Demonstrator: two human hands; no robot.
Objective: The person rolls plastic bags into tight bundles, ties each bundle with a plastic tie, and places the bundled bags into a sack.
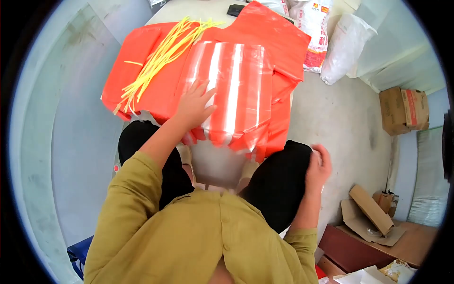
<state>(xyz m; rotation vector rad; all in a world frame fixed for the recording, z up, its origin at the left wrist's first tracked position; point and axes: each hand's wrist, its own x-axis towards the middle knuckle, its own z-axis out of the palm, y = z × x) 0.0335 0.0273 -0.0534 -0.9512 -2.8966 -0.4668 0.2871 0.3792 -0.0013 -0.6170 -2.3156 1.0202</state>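
A stack of clear plastic bags with white stripes (230, 90) lies on red plastic sheeting over a table in front of my knees. My left hand (195, 106) rests on the left part of the stack, palm down and fingers spread. Left of it, a bundle of thin yellow strips (163, 57) lies across the red sheeting (137, 45), with one strip apart from the rest. At the outer side of my right knee is my right hand (320, 166), its fingers loosely bent and apart, slightly blurred. I see nothing held in it.
Behind the table on the right stand a printed white sack (313, 28) and a filled white bag (349, 45). A cardboard box (404, 110) sits against the right wall. Opened cardboard (371, 215) lies on a brown surface at lower right. A black object (235, 10) is at the table's far edge.
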